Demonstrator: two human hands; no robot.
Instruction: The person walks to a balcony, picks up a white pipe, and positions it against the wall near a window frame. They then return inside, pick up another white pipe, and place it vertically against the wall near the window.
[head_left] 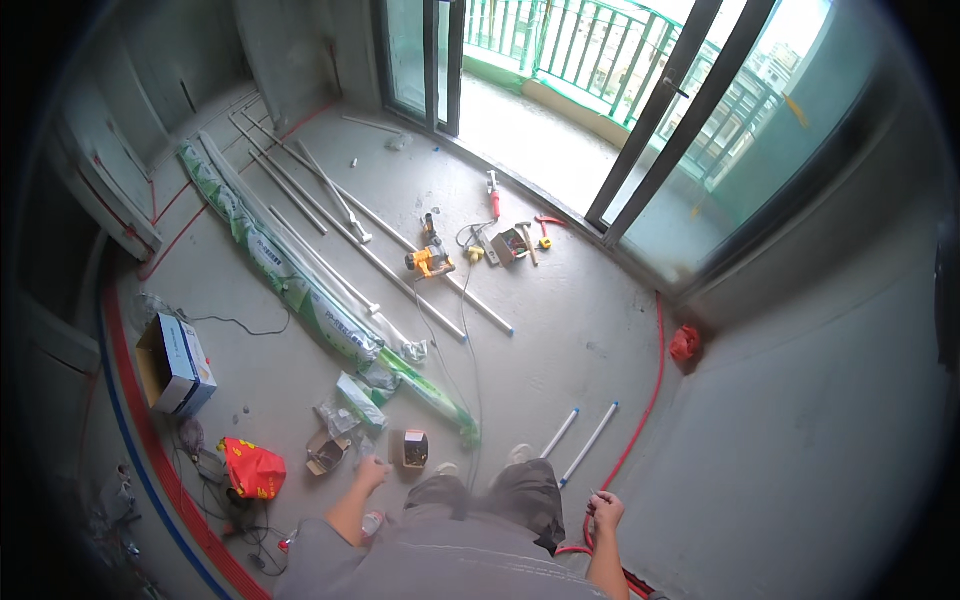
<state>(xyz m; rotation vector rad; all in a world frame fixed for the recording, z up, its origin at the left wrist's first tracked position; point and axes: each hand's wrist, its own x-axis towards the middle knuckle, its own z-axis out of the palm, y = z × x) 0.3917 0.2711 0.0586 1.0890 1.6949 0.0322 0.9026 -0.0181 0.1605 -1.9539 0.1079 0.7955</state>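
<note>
My left hand point(373, 472) hovers low at the front, between two small open cardboard boxes. The left box point(325, 455) lies tilted with dark contents; the right box point(411, 449) stands upright with dark small pieces in it. Clear plastic wrapping point(338, 417) lies just beyond this hand. Its fingers are small and blurred, so their grip does not show. My right hand point(606, 510) is raised off to the right, its fingers closed in a pinch. A tiny thing seems to poke from the fingertips, too small to name. Below it runs a red hose point(590, 535).
Long white pipes point(395, 270) and a green-white plastic sleeve point(290, 280) stretch across the floor. An orange power tool point(430, 262), a hammer point(529, 243) and a red-handled tool point(494, 196) lie beyond. Two short pipes point(590, 443) lie ahead right; a red bag point(253, 470) sits left.
</note>
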